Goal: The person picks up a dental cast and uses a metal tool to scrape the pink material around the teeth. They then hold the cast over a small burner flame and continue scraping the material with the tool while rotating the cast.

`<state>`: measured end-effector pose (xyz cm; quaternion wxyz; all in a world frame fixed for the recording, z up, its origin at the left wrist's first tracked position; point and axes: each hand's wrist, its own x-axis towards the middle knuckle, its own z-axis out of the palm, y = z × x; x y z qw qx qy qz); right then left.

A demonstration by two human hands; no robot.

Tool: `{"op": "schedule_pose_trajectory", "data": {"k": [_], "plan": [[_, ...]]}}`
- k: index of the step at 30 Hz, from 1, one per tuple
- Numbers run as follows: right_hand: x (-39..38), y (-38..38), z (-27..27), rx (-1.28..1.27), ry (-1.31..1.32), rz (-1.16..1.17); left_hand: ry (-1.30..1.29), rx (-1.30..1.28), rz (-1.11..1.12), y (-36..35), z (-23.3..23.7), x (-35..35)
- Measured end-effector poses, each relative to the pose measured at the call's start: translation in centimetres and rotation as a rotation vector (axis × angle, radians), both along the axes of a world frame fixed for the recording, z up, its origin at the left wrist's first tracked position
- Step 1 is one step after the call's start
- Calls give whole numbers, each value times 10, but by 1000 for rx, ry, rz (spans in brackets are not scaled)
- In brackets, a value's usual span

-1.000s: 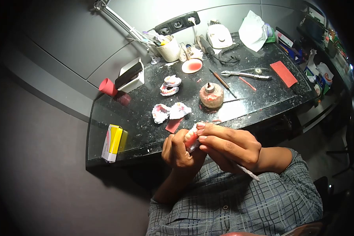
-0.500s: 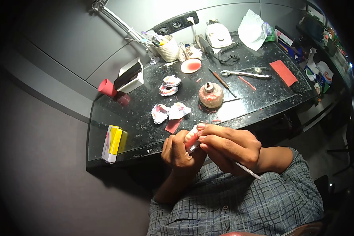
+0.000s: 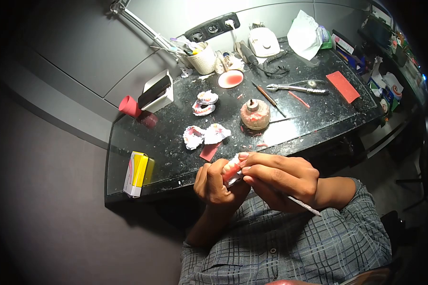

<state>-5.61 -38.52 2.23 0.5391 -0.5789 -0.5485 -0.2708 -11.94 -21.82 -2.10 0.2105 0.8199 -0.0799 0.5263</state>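
Note:
My left hand (image 3: 213, 184) is closed around a dental model (image 3: 231, 170) with pink wax and pale teeth, held just off the table's front edge. My right hand (image 3: 283, 176) grips a thin carving tool (image 3: 305, 205), its pale handle sticking out below the palm. The right fingertips touch the model's right side, and the tool's working tip is hidden behind them. Beyond the hands lie a small pink wax piece (image 3: 210, 151), two white plaster models (image 3: 205, 136) and another toothed model (image 3: 205, 103). A round glass burner (image 3: 255, 115) stands right of these.
On the black table (image 3: 169, 160) are a yellow and white box (image 3: 137, 174), a red cup (image 3: 129, 107), a tool cup (image 3: 202, 59), a brown-handled tool (image 3: 266, 96), metal pliers (image 3: 295, 89) and a red wax sheet (image 3: 343, 87). A lamp arm (image 3: 142, 24) rises behind.
My right hand and the tool have shifted slightly right and down. The model has tilted a little in my left hand, which has barely moved.

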Motion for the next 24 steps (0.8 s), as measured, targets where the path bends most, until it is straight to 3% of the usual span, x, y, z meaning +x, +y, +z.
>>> {"op": "schedule_pose_trajectory", "data": {"k": [24], "plan": [[2, -7, 8, -41, 49, 35, 61, 51, 33, 3, 2, -4]]}}
